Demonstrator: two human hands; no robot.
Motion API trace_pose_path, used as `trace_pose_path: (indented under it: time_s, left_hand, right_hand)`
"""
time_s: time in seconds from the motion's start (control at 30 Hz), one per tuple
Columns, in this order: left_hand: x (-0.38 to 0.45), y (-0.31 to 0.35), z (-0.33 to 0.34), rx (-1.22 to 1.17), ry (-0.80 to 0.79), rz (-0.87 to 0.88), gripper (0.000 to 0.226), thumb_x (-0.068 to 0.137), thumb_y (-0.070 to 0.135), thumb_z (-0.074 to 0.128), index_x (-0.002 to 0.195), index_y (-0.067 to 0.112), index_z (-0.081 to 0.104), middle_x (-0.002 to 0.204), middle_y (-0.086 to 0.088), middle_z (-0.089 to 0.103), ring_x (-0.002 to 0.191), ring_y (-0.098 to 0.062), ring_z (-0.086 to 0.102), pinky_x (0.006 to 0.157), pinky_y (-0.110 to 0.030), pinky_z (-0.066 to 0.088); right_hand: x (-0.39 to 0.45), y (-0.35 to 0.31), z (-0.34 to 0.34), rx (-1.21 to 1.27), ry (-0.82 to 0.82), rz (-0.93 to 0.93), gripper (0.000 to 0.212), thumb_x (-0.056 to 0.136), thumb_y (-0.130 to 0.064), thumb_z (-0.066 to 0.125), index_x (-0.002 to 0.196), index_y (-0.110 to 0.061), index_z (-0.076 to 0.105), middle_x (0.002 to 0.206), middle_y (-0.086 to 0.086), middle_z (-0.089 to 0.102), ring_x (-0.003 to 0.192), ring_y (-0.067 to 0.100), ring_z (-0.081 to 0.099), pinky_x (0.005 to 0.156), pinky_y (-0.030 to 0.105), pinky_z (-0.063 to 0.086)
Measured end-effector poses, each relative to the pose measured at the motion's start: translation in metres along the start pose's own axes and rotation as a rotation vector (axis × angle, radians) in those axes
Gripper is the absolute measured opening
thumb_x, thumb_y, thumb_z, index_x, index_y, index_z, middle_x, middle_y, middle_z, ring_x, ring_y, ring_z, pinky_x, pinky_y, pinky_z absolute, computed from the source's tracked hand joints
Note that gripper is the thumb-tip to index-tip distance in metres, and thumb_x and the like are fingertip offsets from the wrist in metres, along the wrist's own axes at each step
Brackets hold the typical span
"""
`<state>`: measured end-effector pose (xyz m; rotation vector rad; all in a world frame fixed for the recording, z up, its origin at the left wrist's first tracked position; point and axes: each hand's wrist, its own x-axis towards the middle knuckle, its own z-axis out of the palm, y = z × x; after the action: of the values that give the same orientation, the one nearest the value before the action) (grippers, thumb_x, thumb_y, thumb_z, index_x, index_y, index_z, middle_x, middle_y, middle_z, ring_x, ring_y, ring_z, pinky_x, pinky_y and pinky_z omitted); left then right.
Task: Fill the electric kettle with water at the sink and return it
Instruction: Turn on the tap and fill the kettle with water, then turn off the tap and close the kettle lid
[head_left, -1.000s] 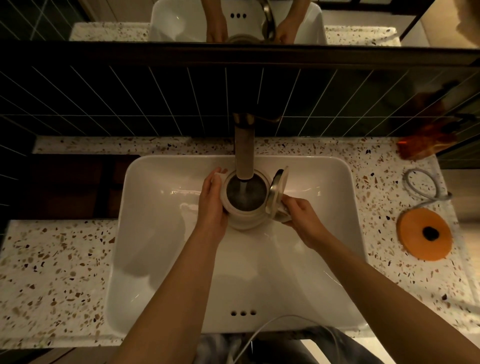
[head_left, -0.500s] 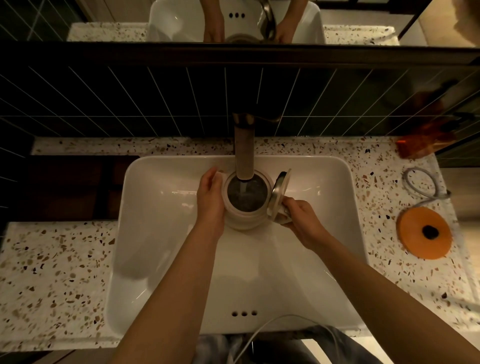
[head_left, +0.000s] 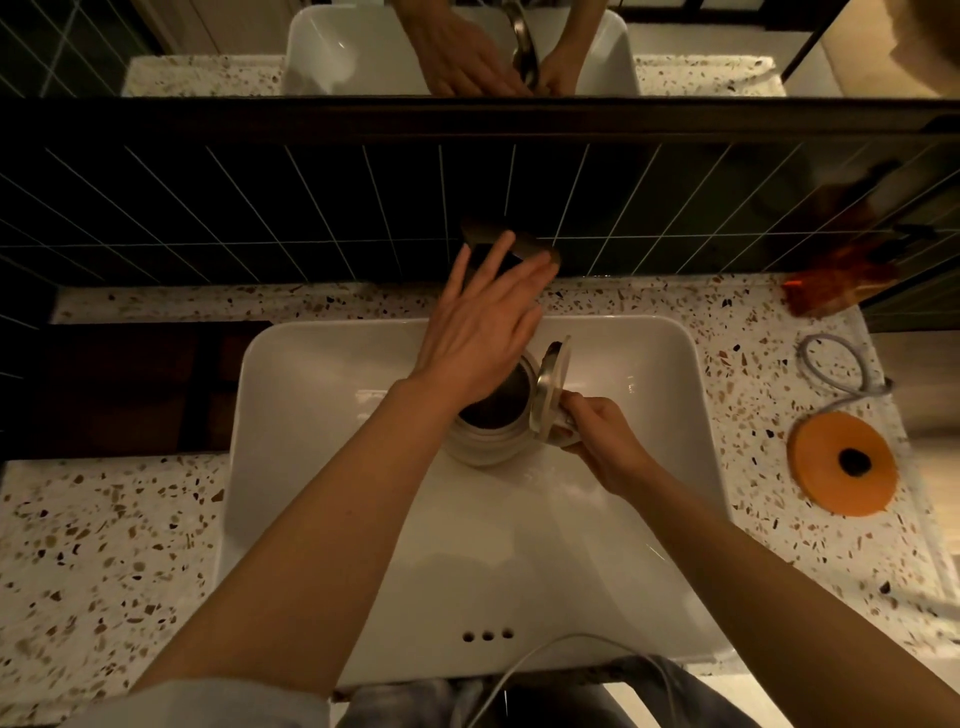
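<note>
The cream electric kettle (head_left: 483, 441) stands inside the white sink (head_left: 311, 415), its lid (head_left: 551, 389) hinged open to the right. My right hand (head_left: 602, 441) grips the kettle's handle on its right side. My left hand (head_left: 483, 332) is off the kettle and stretched over it, fingers spread, fingertips at the tap's lever (head_left: 511, 244) by the dark tiled wall. The hand hides the spout and most of the kettle's opening, so I cannot see whether water flows.
The orange kettle base (head_left: 841, 465) lies on the speckled counter (head_left: 779, 519) right of the sink, its grey cord (head_left: 836, 369) looped behind it. An amber object (head_left: 826, 288) stands at the back right. A white cable (head_left: 519, 670) hangs near my body.
My left hand let go of the kettle's left side and moved up and back to the tap lever. My right hand stays on the handle; the kettle has barely moved.
</note>
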<state>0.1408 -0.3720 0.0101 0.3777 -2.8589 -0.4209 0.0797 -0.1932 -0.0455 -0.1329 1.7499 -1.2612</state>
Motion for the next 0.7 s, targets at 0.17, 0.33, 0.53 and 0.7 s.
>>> trace_pose_path:
  time_s: [0.17, 0.33, 0.53, 0.7]
  left_hand:
    - [-0.002, 0.001, -0.005, -0.265, 0.105, -0.091, 0.045, 0.103, 0.029, 0.034, 0.146, 0.018, 0.043, 0.154, 0.001, 0.041, 0.151, -0.019, 0.010, 0.121, -0.038, -0.002]
    - [-0.037, -0.018, 0.006, -0.750, 0.366, -0.609, 0.044, 0.101, 0.015, 0.044, 0.144, 0.017, 0.044, 0.155, 0.002, 0.036, 0.149, -0.016, 0.019, 0.119, -0.029, 0.016]
    - [-0.082, -0.031, 0.025, -1.239, 0.274, -1.217, 0.033, 0.098, 0.025, 0.053, 0.130, 0.019, 0.059, 0.128, 0.006, 0.058, 0.132, -0.013, 0.045, 0.098, -0.022, 0.032]
    - [-0.097, -0.026, 0.036, -1.683, 0.189, -1.337, 0.035, 0.100, 0.034, 0.047, 0.119, 0.011, 0.065, 0.110, 0.000, 0.072, 0.132, -0.020, 0.050, 0.110, -0.033, 0.035]
  right_hand:
    - [0.004, 0.000, -0.001, -0.026, 0.020, 0.005, 0.040, 0.094, -0.027, 0.050, 0.080, 0.006, 0.069, 0.078, 0.013, 0.064, 0.082, 0.025, 0.059, 0.084, 0.041, 0.050]
    - [0.004, 0.002, -0.003, 0.012, 0.013, -0.014, 0.037, 0.096, -0.023, 0.049, 0.078, 0.003, 0.069, 0.068, 0.008, 0.064, 0.072, 0.019, 0.059, 0.072, 0.028, 0.049]
    - [0.005, 0.010, -0.005, -0.016, -0.039, -0.019, 0.042, 0.097, -0.022, 0.047, 0.088, 0.015, 0.065, 0.054, -0.004, 0.059, 0.053, 0.003, 0.057, 0.067, 0.026, 0.043]
    - [0.006, 0.009, -0.003, -0.014, -0.031, -0.025, 0.055, 0.094, -0.029, 0.050, 0.086, 0.024, 0.055, 0.068, 0.015, 0.050, 0.057, 0.010, 0.052, 0.073, 0.032, 0.044]
